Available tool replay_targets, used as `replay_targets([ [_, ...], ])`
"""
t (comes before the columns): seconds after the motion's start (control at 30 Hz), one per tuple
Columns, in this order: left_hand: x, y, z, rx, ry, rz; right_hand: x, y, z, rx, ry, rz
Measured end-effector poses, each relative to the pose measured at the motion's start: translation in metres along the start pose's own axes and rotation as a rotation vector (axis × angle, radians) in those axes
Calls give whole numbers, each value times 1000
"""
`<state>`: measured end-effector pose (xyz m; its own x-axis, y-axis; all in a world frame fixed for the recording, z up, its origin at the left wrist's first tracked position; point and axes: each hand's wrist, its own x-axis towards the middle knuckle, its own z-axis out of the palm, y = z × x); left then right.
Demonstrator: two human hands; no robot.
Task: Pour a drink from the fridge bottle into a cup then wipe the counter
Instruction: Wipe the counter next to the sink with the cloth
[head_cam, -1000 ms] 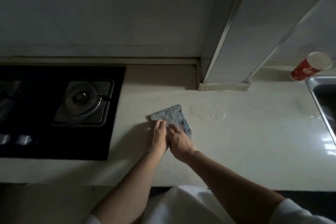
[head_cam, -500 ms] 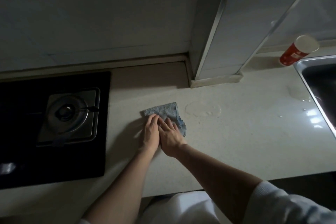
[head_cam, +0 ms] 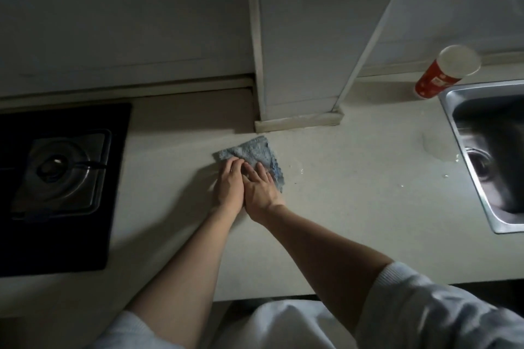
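Presses the fingers [head_cam: 236, 164] of the left hand [head_cam: 228, 187] and the fingers [head_cam: 259, 173] of the right hand [head_cam: 262, 193] down on a blue cloth [head_cam: 252, 150]. Lays both hands flat, side by side and touching, with fingers loose and almost straight, not curled round anything. Covers only the near part of the cloth with the fingertips. Leaves the rest poking out past the fingertips on the far side, and along the right edge of the right hand. Lies on the pale tabletop [head_cam: 354, 221], near the foot of a white pillar [head_cam: 297, 79] but not touching it. Reaches in with two bare arms from white sleeves [head_cam: 411, 306] at the bottom.

Shows a few small wet drops [head_cam: 301, 171] on the tabletop just to the right of the cloth. Shows a bigger wet patch [head_cam: 433, 144] farther right, just beside the sink [head_cam: 448, 99]. Has a red cup [head_cam: 436, 79] with a white rim standing at the back, just beside the far corner of the sink and well apart from the cloth. Has a black stove [head_cam: 113, 207] on the left, with one round burner [head_cam: 54, 167], well apart from the hands.
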<state>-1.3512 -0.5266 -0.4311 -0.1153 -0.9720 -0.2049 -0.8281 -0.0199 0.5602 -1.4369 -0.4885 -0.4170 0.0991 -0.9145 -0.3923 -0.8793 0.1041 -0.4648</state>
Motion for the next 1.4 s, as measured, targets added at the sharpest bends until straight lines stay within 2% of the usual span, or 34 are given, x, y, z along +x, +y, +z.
replay_targets([
  [0.2,-17,48,36,155,-18,-8,-26,56,-15,-51,-10,-21],
  [0.37,-25,66,44,90,-92,-7,-42,74,-19,-44,5,10],
  [0.43,-34,71,47,160,-69,18,-52,76,-17,-37,13,27],
  [0.53,-52,65,49,266,-52,90,-67,76,-9,-36,18,7],
  [0.73,-81,28,36,320,-34,93,-89,41,20,-52,16,-13],
  [0.93,-95,-24,16,308,61,45,-82,0,43,-97,-33,-119],
  [1.07,-77,-35,9,294,76,-13,-56,-6,36,-126,-70,-192],
  [1.33,-14,6,33,208,54,-17,-6,41,-8,-172,-52,-195],
  [1.4,-2,25,39,81,11,-63,0,57,-20,-167,-49,-182],
])
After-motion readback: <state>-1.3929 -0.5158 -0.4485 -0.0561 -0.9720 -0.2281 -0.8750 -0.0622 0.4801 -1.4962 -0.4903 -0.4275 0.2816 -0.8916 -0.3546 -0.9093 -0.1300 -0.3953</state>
